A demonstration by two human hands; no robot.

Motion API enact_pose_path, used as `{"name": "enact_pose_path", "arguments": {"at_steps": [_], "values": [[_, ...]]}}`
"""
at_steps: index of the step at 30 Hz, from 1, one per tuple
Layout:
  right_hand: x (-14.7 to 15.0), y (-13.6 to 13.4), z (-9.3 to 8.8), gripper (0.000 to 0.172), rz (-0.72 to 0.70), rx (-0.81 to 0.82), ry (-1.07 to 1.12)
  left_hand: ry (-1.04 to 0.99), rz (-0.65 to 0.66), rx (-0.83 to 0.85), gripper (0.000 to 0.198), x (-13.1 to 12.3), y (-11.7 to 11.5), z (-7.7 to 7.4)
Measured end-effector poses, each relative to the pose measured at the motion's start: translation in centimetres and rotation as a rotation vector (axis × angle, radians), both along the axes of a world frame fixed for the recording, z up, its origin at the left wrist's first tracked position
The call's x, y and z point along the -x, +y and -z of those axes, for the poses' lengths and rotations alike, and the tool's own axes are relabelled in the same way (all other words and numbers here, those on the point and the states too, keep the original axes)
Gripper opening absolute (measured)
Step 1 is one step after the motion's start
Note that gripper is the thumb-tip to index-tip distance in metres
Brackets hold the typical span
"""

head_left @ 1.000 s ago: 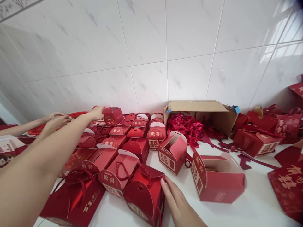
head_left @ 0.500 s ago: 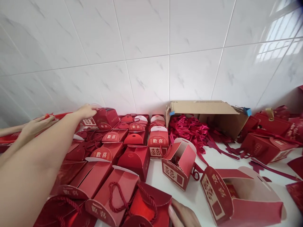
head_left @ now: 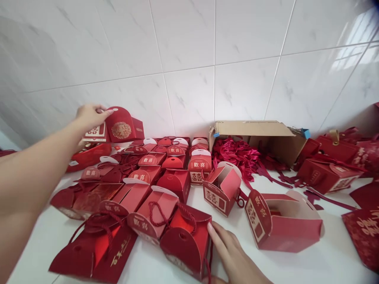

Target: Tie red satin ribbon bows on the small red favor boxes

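Note:
My left hand (head_left: 93, 114) pinches the top flap of a red gift box (head_left: 122, 124) with gold print, holding it up against the tiled wall at the back left, above the other boxes. My right hand (head_left: 229, 248) rests with extended fingers along the right side of a red box with a twisted cord handle (head_left: 186, 240) near the front. Its thumb is partly cut off at the frame's bottom. Beside that box sits a lighter red one with a cord (head_left: 156, 213). Another dark red corded box (head_left: 94, 248) lies at the front left.
Rows of red boxes (head_left: 148, 159) fill the left and middle of the white table (head_left: 225, 232). At the back, a cardboard box (head_left: 266, 130) spills red ribbons (head_left: 237, 154). Two boxes with raised flaps, one smaller (head_left: 222, 189) and one larger (head_left: 293, 228), stand to the right.
My left hand has lifted the gift box up from the back row. My right hand stays at the corded box. Another person's hands at the far left have gone out of view.

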State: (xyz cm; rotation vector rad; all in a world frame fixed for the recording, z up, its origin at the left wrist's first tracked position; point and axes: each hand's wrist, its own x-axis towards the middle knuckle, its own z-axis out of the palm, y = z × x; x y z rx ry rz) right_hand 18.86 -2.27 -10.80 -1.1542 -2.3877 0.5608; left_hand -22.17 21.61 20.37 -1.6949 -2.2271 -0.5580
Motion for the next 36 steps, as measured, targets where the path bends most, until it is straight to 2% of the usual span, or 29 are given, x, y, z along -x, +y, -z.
{"name": "enact_pose_path", "arguments": {"at_steps": [3,5,7,9,12,15,17,20,24,27,31,36], "values": [[0.2,-0.7,-1.7,0.096,0.03,0.165,0.008,-0.001,0.016,-0.118,0.081,-0.6,-4.3,-2.9],[0.1,-1.2,-2.3,0.093,0.042,0.201,0.04,-0.055,0.082,-0.185,0.091,-1.0,-7.5,-4.0],[-0.1,-1.6,-2.5,0.09,0.05,0.187,0.071,-0.134,0.159,-0.255,0.092,-1.7,-10.7,-4.3],[-0.3,-2.0,-2.3,0.088,0.047,0.156,0.078,-0.206,0.188,-0.288,0.088,-2.4,-13.8,-3.8],[-0.6,-2.2,-1.8,0.085,0.043,0.11,0.064,-0.333,0.167,-0.275,0.085,-3.6,-18.2,-2.3],[-0.7,-2.2,-1.4,0.081,0.036,0.064,0.057,-0.418,0.09,-0.245,0.089,-3.8,-22.2,-0.8],[-0.7,-2.2,-1.3,0.081,0.029,0.04,0.059,-0.41,0.022,-0.24,0.088,-2.9,-24.4,0.0],[-0.7,-2.2,-1.3,0.081,0.027,0.019,0.059,-0.344,-0.02,-0.265,0.082,0.4,-26.7,1.5],[-0.7,-2.4,-1.2,0.077,0.024,-0.009,0.062,-0.295,-0.013,-0.217,0.082,6.0,-27.7,4.6],[-0.8,-2.4,-1.1,0.076,0.016,-0.013,0.051,-0.197,0.08,-0.159,0.086,8.8,-27.5,7.2],[-0.8,-2.3,-1.1,0.076,0.017,-0.008,0.041,-0.205,0.15,-0.107,0.085,10.0,-27.4,10.3],[-0.8,-2.3,-1.3,0.077,0.017,0.001,0.042,-0.257,0.206,-0.113,0.074,9.6,-28.8,14.4]]}}
